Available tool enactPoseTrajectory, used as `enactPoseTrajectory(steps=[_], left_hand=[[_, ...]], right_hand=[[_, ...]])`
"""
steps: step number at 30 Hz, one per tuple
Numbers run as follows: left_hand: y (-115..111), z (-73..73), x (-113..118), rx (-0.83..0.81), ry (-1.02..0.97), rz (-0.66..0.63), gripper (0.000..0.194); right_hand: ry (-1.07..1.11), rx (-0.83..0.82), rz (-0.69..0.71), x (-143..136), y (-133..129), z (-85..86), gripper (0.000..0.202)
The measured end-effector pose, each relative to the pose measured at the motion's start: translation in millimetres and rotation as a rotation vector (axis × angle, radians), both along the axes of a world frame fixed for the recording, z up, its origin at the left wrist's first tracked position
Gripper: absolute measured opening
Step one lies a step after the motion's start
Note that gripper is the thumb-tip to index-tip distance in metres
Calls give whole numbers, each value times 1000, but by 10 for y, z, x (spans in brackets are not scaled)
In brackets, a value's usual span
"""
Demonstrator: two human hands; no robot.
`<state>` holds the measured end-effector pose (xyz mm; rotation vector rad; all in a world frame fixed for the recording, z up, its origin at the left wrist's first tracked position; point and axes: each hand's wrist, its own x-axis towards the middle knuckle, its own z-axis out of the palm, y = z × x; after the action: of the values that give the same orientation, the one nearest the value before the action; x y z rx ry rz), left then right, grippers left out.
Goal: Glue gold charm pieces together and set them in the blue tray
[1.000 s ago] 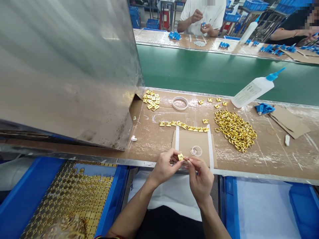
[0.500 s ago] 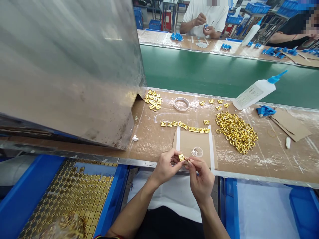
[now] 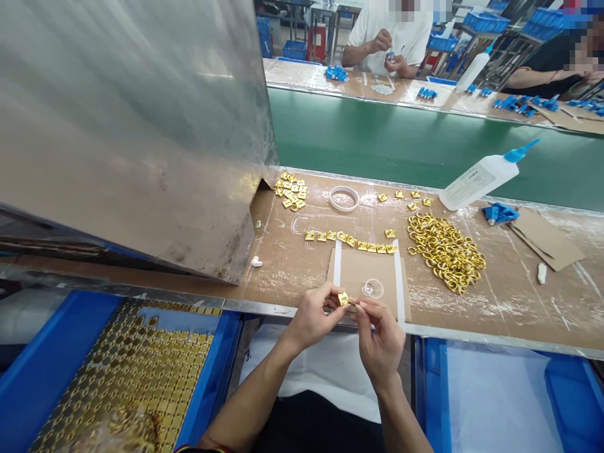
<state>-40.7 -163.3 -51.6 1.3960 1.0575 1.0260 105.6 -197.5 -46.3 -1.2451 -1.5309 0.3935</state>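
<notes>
So we've got one small gold piece (image 3: 343, 298) here, shiny and squarish, pinched between the thumb and fingers of our left hand (image 3: 309, 319) – it's tilted a bit, broad face up toward us, held by the near edge of the bench (image 3: 292, 277). Then there's a thin, darkish stick (image 3: 352, 303) in our right hand's (image 3: 381, 340) fingertips, slanting left toward the piece. Its end is right at the piece's side – we honestly can't tell if they're touching.
</notes>
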Motion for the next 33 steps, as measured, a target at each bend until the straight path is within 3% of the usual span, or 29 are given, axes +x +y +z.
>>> enactPoseTrajectory(steps=[33], left_hand=[[-9,17,-4,1,4,-6,12]], right_hand=[[87,-42,-19,-12,-1,-5,11]])
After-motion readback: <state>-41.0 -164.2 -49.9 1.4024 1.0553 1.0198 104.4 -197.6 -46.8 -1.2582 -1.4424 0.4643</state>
